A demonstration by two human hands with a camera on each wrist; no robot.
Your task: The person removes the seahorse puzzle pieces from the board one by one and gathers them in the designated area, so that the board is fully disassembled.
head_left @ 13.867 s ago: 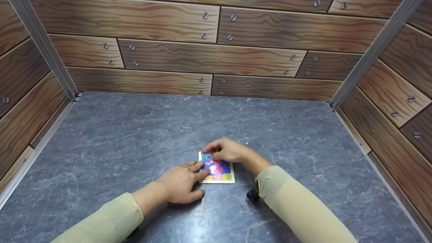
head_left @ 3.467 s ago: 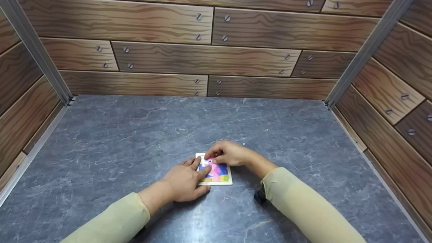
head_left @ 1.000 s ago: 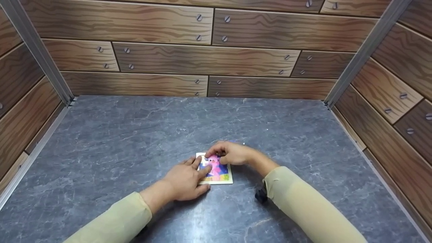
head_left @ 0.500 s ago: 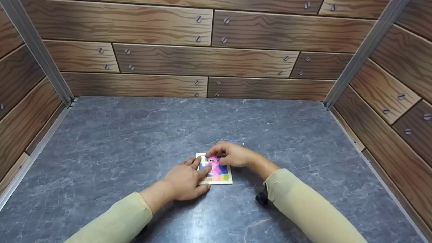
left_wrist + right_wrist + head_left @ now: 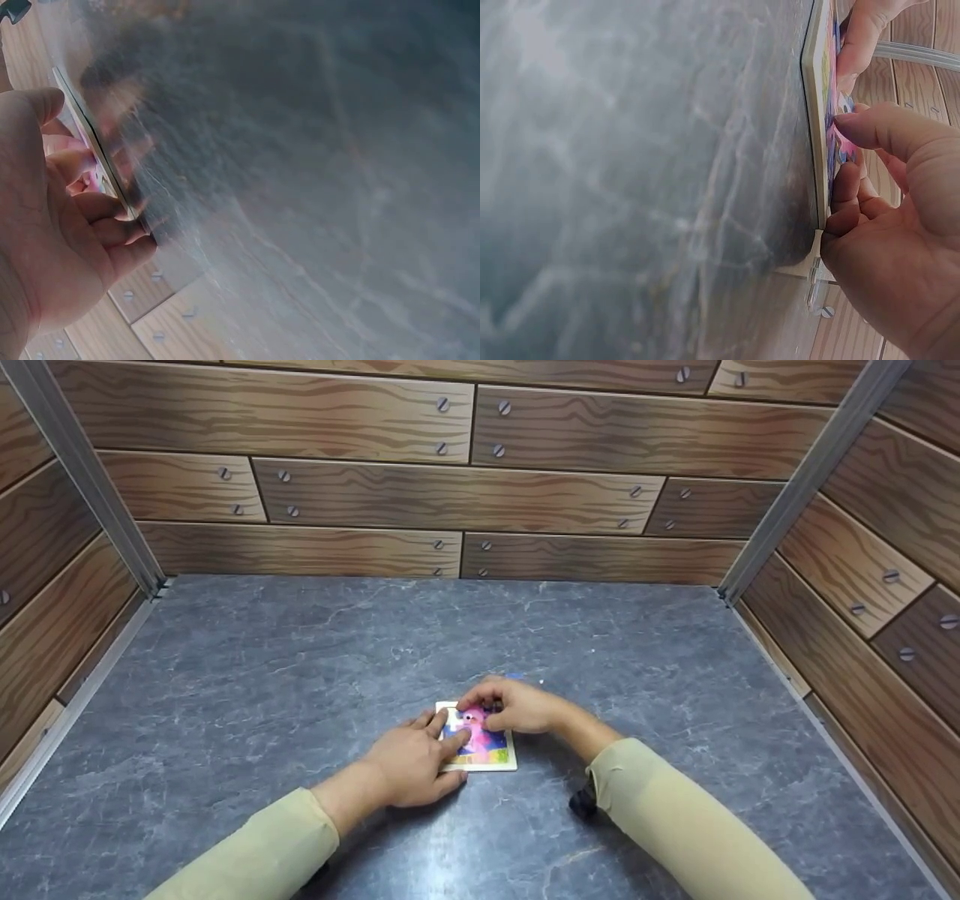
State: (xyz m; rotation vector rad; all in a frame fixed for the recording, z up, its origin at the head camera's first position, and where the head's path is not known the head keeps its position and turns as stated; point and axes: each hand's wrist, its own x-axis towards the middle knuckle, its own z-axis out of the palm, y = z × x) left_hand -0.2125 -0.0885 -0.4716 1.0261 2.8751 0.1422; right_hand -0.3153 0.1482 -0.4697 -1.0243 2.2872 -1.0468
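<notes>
A small jigsaw board point(image 5: 491, 767) with a pale rim lies on the table in the head view, its picture showing a pink figure on blue. My left hand point(image 5: 409, 765) rests on the board's left side with fingers fairly straight, and its thumb lies by the near edge. My right hand point(image 5: 521, 705) is over the upper right part. In the right wrist view, its thumb and fingers pinch a pink and blue puzzle piece point(image 5: 845, 146), tilted up from the board. A pale bare patch shows at the board's upper left. The right hand hides the upper right corner.
A small blue piece point(image 5: 514, 676) lies on the table just beyond the right hand, partly hidden. A tiny white speck point(image 5: 541, 682) is near it. Wood-patterned walls point(image 5: 360, 495) with metal corner posts enclose the grey marbled table point(image 5: 300, 645).
Since the earliest frame, a pale patch has appeared at the board's upper left, and a blue piece now shows behind the right hand. Over the last second both hands have barely moved.
</notes>
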